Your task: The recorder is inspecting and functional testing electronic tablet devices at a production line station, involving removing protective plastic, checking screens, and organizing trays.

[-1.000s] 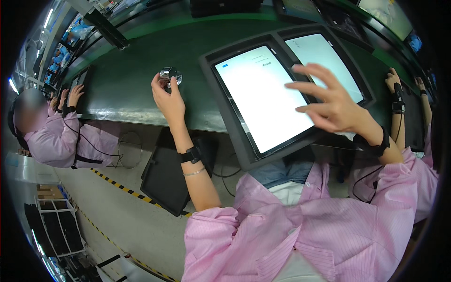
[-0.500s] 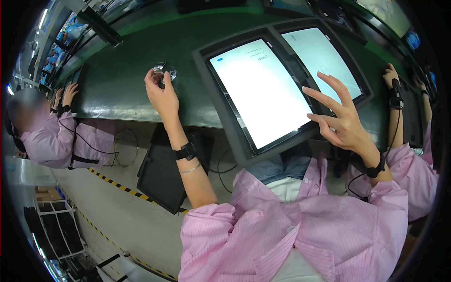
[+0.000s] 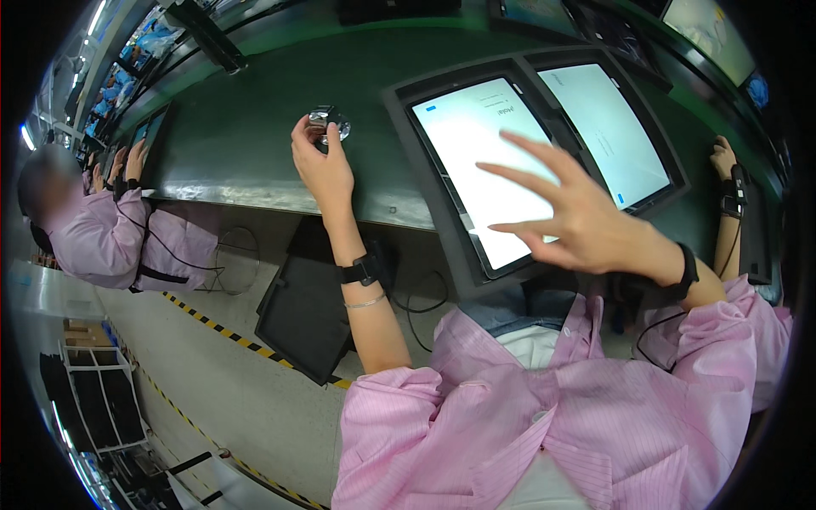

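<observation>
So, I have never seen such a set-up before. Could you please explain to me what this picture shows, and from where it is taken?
Gladly. There is no robot here: both bare hands belong to one person. The camera sits on that person's head and looks down; its very wide lens bends straight edges.

On the green table lies a dark tray with two lit tablets side by side: the left tablet and the right tablet.

The left hand holds a small shiny object, too small to identify. The right hand is spread over the left tablet, holding nothing; whether a fingertip touches the screen, I cannot tell.

The person in pink at far left is someone else.
</observation>
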The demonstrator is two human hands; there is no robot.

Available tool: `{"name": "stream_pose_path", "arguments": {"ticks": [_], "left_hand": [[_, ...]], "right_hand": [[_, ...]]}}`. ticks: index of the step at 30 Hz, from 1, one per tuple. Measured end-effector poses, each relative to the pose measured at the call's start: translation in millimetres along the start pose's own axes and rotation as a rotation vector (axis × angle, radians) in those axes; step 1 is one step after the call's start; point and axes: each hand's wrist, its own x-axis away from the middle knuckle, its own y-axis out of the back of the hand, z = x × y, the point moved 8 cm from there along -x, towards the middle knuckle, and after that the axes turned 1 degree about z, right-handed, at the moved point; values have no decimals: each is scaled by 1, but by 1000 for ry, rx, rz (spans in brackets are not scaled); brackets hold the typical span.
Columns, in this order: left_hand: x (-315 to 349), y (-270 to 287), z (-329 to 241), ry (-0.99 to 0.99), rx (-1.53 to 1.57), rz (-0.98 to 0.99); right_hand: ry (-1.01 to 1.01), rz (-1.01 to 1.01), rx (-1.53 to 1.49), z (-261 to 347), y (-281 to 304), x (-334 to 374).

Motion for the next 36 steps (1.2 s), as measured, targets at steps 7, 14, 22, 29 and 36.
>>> {"name": "stream_pose_path", "arguments": {"ticks": [7, 14, 22, 29, 36], "left_hand": [[1, 3, 0, 45, -32, 0], [1, 4, -2, 53, -24, 8], [1, 3, 0, 48, 16, 1], [0, 2, 1, 58, 33, 7], [-1, -1, 5, 24, 83, -5]], "right_hand": [[-20, -32, 237, -88, -17, -67], [-124, 59, 264, -134, -62, -101], [-137, -88, 292, -152, -27, -87], [-396, -15, 456, -189, -8, -47], [-400, -91, 374, -199, 24, -21]]}}
